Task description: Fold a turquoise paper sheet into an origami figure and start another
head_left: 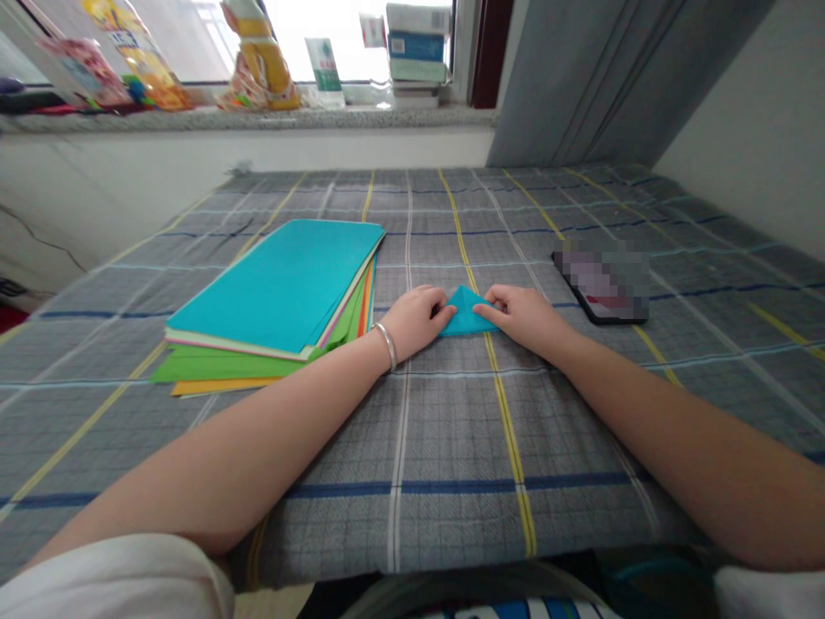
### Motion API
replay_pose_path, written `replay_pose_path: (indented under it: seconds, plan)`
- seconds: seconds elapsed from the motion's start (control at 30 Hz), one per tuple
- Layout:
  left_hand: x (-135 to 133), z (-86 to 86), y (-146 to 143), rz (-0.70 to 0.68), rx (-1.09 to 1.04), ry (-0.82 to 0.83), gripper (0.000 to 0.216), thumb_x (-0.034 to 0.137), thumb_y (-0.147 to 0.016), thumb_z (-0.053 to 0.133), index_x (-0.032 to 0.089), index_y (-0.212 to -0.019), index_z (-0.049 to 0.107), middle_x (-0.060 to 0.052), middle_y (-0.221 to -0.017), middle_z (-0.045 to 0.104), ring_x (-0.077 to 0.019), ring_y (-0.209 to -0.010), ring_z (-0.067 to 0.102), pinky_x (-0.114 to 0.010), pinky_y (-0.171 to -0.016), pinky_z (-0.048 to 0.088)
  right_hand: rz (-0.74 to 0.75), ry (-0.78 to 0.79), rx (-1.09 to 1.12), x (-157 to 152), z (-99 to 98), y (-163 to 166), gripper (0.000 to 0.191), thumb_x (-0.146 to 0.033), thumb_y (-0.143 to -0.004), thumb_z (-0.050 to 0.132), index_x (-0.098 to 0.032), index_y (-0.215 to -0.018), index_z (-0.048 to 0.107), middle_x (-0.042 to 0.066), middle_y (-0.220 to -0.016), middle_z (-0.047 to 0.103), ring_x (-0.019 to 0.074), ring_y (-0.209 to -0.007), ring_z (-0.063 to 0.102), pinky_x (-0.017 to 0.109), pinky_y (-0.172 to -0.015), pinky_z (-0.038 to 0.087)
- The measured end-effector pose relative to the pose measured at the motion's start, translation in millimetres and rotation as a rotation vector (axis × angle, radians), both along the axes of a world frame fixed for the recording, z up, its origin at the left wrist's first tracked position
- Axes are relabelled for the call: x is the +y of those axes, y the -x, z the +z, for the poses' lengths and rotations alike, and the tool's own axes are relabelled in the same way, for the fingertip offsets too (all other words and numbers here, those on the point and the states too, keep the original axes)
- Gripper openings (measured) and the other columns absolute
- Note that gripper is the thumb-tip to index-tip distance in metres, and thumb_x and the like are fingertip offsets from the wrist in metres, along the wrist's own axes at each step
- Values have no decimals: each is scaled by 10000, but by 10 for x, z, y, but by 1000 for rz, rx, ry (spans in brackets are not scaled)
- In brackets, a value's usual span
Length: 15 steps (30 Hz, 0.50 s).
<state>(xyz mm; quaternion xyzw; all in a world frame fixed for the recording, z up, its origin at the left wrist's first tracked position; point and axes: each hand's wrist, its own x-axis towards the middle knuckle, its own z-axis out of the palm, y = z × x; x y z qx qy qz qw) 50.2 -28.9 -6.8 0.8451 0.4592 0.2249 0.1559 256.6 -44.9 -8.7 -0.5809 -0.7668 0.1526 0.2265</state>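
Note:
A small piece of folded blue paper (465,318), pointed at the top, lies on the checked cloth between my hands. My left hand (418,318), with a silver bangle at the wrist, pinches its left corner between thumb and fingers. On the other side my right hand (523,315) grips the right corner the same way, thumb on top. The fingertips beneath the paper are partly hidden. Left of my left hand is a stack of coloured paper (284,279), blue on top, with green, orange and other sheets sticking out below.
A phone (599,284) lies to the right on the grey checked cloth (451,430). Behind, a windowsill (258,120) carries snack bags, a yellow bottle (271,64), a white and green tube (324,69) and stacked boxes (418,47). A grey curtain (580,86) hangs at the back right.

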Motion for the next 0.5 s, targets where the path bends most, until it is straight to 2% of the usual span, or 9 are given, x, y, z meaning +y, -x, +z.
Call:
replay_pose_path:
  seconds: [0.23, 0.5]
  plan:
    - [-6, -15, -41, 67, 58, -23, 223, 217, -866, 629, 180, -688, 500, 2, -742, 493, -153, -712, 498, -299, -736, 442, -43, -47, -159, -13, 16, 48, 238, -396, -900, 551, -207, -763, 595, 17, -718, 624, 169, -670, 513, 304, -584, 283]
    - [-27, -56, -49, 66, 38, -46, 118, 206, -870, 609, 173, -780, 539, -11, -779, 518, -165, -738, 517, -316, -762, 465, -29, -90, -162, -4, -17, 51, 229, -352, -899, 547, -198, -730, 567, 36, -760, 612, 174, -703, 515, 313, -607, 307]
